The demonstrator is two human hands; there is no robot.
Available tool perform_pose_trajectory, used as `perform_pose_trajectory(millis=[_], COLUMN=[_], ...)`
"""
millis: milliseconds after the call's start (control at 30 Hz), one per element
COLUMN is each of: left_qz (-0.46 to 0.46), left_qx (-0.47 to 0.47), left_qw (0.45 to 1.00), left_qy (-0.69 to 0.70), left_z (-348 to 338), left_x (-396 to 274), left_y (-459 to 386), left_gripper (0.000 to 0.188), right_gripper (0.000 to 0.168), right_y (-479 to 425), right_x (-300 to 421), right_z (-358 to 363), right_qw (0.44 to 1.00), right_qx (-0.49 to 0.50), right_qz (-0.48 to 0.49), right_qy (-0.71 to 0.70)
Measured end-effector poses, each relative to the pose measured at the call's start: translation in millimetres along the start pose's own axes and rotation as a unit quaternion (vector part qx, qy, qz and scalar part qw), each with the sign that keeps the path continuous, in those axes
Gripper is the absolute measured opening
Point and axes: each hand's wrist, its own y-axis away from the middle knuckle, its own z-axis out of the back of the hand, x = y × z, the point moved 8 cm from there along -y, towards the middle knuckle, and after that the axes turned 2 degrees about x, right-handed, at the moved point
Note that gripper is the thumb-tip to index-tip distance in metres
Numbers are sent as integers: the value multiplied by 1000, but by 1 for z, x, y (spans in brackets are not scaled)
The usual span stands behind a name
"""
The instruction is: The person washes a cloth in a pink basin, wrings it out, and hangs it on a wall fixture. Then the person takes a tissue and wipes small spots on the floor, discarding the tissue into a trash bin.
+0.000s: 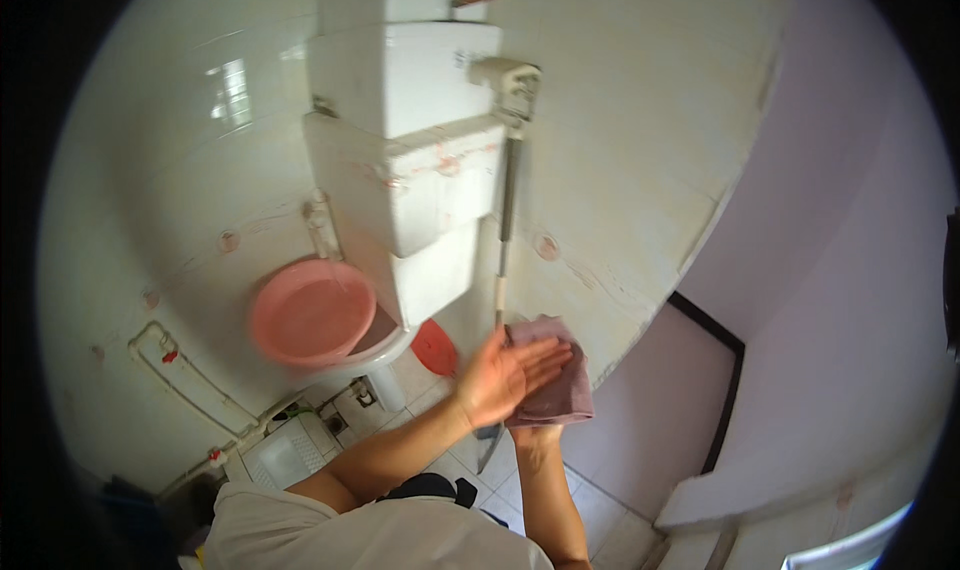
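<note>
A folded mauve cloth (566, 390) lies over my right hand (538, 433), which supports it from below; only the wrist and heel of that hand show, and its fingers are hidden under the cloth. My left hand (506, 375) is palm up with its fingers extended, their backs against the upper face of the cloth. It grips nothing. To the left of both hands, a pink plastic basin (311, 315) sits on a white washbasin (382, 351).
Beyond my hands, a pole (510, 195) stands by the tiled wall, beside a white boxed-in column (439, 187). A red plastic object (433, 347) is below. A squat toilet (285, 457) and wall pipes (199, 382) are at lower left. A dark-edged opening is at right.
</note>
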Motion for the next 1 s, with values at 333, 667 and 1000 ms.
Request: perform_pose_trajectory(millis=[333, 667, 1000], left_qz=[-296, -137, -226], left_qx=[8, -536, -659], left_qw=[658, 653, 615], left_qy=[-692, -517, -369], left_z=[-74, 154, 201], left_x=[-101, -164, -162], left_y=[95, 337, 413], left_gripper=[40, 19, 15], right_gripper=[49, 38, 65], right_y=[-87, -284, -281], right_x=[-42, -29, -134], right_z=[-48, -264, -228], right_qw=[966, 583, 118], right_qx=[66, 127, 383], right_qz=[-84, 291, 311], right_qy=[236, 748, 862])
